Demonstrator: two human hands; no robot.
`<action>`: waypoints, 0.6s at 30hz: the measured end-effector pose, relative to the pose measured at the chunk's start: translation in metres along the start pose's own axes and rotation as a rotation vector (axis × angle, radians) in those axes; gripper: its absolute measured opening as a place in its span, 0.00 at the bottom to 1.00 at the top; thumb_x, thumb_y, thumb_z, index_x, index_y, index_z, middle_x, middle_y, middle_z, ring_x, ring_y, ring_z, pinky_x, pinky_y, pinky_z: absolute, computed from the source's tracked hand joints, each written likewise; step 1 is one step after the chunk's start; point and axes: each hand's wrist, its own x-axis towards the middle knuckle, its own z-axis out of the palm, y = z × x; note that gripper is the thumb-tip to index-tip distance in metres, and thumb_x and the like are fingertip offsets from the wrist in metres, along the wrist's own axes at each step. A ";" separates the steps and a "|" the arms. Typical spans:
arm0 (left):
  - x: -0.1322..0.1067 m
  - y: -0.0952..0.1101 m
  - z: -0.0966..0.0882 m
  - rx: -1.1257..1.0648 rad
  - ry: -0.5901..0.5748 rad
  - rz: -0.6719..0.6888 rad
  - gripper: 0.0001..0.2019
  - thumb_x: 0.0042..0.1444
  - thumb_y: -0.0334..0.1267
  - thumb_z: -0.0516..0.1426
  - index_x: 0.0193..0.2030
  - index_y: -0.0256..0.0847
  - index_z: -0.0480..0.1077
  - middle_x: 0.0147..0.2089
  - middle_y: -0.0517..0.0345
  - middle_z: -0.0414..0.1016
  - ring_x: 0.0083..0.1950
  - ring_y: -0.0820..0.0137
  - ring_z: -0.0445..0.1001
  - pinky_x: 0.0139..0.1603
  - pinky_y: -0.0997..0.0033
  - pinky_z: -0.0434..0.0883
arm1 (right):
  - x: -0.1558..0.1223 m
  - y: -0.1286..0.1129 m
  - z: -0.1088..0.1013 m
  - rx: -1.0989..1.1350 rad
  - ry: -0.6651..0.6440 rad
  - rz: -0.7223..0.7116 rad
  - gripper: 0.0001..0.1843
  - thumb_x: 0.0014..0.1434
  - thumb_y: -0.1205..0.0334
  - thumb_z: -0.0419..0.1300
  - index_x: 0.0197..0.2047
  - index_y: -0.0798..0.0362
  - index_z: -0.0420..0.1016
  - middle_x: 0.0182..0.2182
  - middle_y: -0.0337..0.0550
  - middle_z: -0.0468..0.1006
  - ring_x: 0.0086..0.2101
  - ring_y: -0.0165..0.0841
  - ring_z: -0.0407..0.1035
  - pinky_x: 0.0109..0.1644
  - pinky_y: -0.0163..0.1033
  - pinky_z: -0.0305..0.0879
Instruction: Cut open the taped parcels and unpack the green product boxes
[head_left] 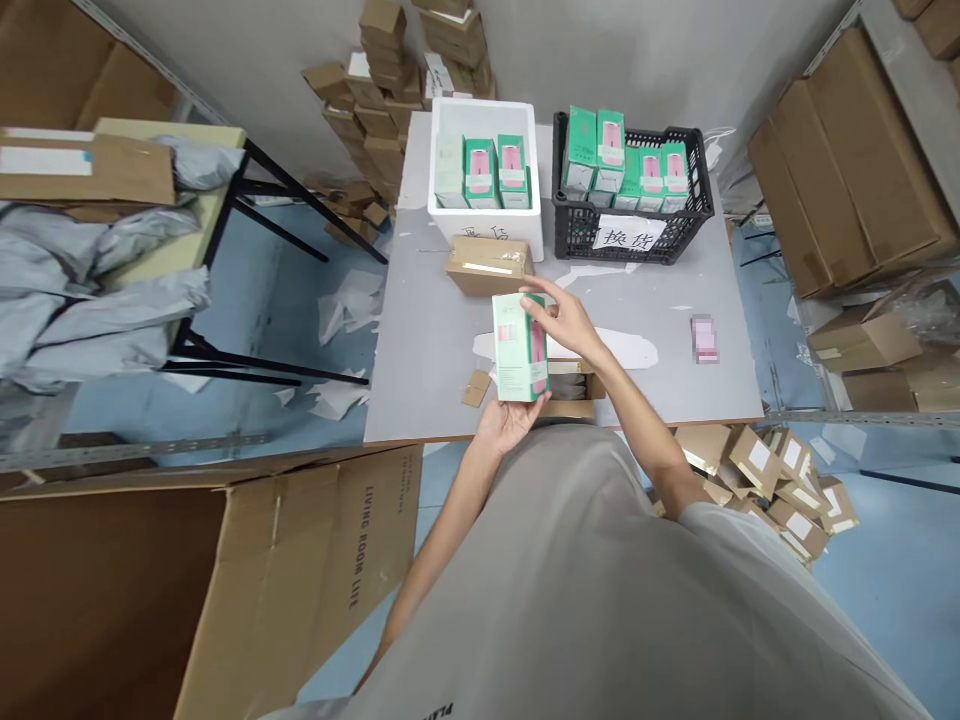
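Observation:
I hold a green and pink product box [519,347] upright over the near edge of the grey table [427,350]. My left hand [507,422] cups its bottom end from below. My right hand [564,318] grips its upper right side, fingers curled round the top. Just behind and under the box lies an open brown carton [574,392]. A closed brown carton [487,265] sits farther back on the table.
A white foam bin [485,215] and a black crate [630,215] with a paper label, both holding similar green boxes, stand at the table's far side. A large open cardboard box [225,580] is at near left. Small cartons [772,480] lie on the floor at right. Shelves with cartons line the right.

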 end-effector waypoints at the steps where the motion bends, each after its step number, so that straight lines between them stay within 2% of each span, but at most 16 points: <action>1: 0.000 -0.001 0.000 0.005 -0.005 0.057 0.26 0.79 0.33 0.53 0.79 0.46 0.74 0.60 0.45 0.92 0.56 0.55 0.93 0.61 0.51 0.92 | -0.001 0.003 -0.002 0.024 -0.001 0.003 0.36 0.79 0.30 0.65 0.79 0.42 0.78 0.68 0.50 0.86 0.32 0.29 0.76 0.43 0.40 0.85; 3: 0.000 -0.003 0.000 0.019 0.000 0.154 0.22 0.80 0.34 0.56 0.76 0.46 0.75 0.65 0.46 0.91 0.67 0.52 0.90 0.74 0.40 0.86 | -0.003 0.010 -0.006 0.068 0.008 0.008 0.37 0.79 0.28 0.65 0.79 0.41 0.77 0.68 0.49 0.85 0.30 0.28 0.74 0.38 0.39 0.83; 4: -0.001 -0.003 0.000 0.032 0.012 0.194 0.18 0.80 0.36 0.58 0.72 0.46 0.77 0.65 0.46 0.91 0.69 0.52 0.89 0.78 0.38 0.83 | -0.005 0.012 -0.008 0.084 0.021 0.011 0.37 0.78 0.27 0.65 0.77 0.41 0.78 0.69 0.49 0.85 0.29 0.27 0.73 0.36 0.38 0.83; 7: -0.006 0.001 0.001 0.092 0.000 0.306 0.09 0.78 0.39 0.65 0.61 0.47 0.78 0.62 0.50 0.91 0.70 0.55 0.88 0.81 0.41 0.80 | -0.011 0.019 -0.016 0.122 0.092 0.038 0.40 0.71 0.20 0.68 0.69 0.43 0.81 0.71 0.48 0.84 0.28 0.25 0.70 0.35 0.36 0.82; 8: -0.008 0.002 0.003 0.126 -0.028 0.339 0.09 0.76 0.38 0.68 0.59 0.48 0.77 0.62 0.51 0.91 0.69 0.56 0.89 0.81 0.42 0.80 | -0.013 0.022 -0.019 0.136 0.113 0.057 0.41 0.69 0.19 0.68 0.66 0.43 0.81 0.72 0.48 0.83 0.28 0.24 0.70 0.35 0.36 0.82; 11: -0.015 0.007 0.009 0.271 -0.088 0.387 0.20 0.65 0.34 0.76 0.59 0.50 0.77 0.58 0.55 0.92 0.64 0.57 0.90 0.81 0.41 0.80 | -0.018 0.030 -0.025 0.174 0.156 0.129 0.42 0.64 0.17 0.70 0.61 0.44 0.81 0.75 0.50 0.81 0.27 0.24 0.70 0.34 0.37 0.81; 15: -0.017 0.007 0.018 0.390 -0.086 0.398 0.29 0.57 0.36 0.81 0.62 0.50 0.77 0.57 0.54 0.91 0.61 0.54 0.91 0.80 0.37 0.79 | -0.032 0.041 -0.023 0.211 0.174 0.185 0.43 0.63 0.22 0.73 0.67 0.43 0.80 0.77 0.53 0.80 0.30 0.28 0.75 0.38 0.41 0.83; 18: -0.013 0.008 0.021 0.385 -0.086 0.431 0.31 0.55 0.39 0.83 0.61 0.50 0.77 0.57 0.54 0.90 0.62 0.53 0.90 0.80 0.36 0.79 | -0.053 0.043 -0.011 0.221 0.132 0.241 0.47 0.60 0.27 0.78 0.72 0.44 0.79 0.72 0.53 0.85 0.36 0.34 0.81 0.42 0.42 0.85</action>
